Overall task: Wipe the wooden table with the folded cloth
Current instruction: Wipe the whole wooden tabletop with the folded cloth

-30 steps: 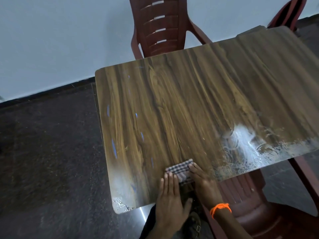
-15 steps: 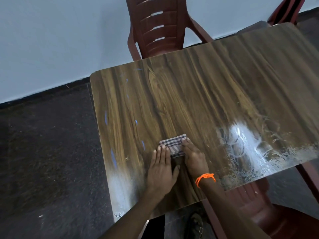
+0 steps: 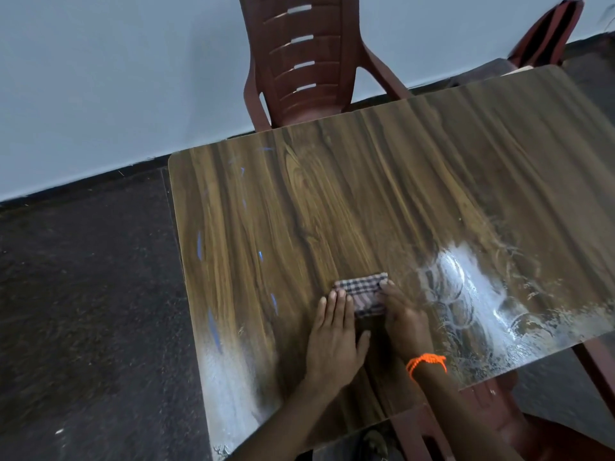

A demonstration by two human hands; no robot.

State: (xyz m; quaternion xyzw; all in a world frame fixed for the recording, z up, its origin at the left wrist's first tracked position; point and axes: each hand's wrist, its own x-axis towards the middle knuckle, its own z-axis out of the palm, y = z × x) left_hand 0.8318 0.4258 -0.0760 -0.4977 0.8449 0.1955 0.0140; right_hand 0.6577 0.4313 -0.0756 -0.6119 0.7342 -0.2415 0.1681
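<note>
Cloth position: one folded cloth point(image 3: 364, 293), checked, is laid flat on the wooden table point(image 3: 332, 201) near its front edge, roughly midway between the left and right sides.
Left hand: the left hand point(image 3: 334, 337) is pressed palm-down with fingers straight and together; its fingertips point(image 3: 332, 296) are set on the cloth's left edge. Nothing is gripped.
Right hand: the right hand point(image 3: 404, 319) is laid flat on the cloth's right part, fingers extended; whether the cloth edge is pinched cannot be told. An orange thread band point(image 3: 426, 362) is worn at the wrist.
Surface condition: a white smeared residue point(image 3: 466, 294) is noted just right of the cloth, a second pale patch point(image 3: 226, 377) at the front-left corner, and several short blue marks point(image 3: 199, 244) along the left side.
Risk, unfolding: the cloth is held only by downward pressure; it is judged that an uneven push could open the fold or let it slip from under the fingers.
Risk, smearing: residue is likely to be spread rather than lifted if it is crossed with a loaded cloth.
Risk, missed areas: both corner patches may be skipped by central strokes.
Count: cloths, one; hands, two; tables, one; red plastic chairs, three partly visible, including the far chair point(image 3: 299, 61).
</note>
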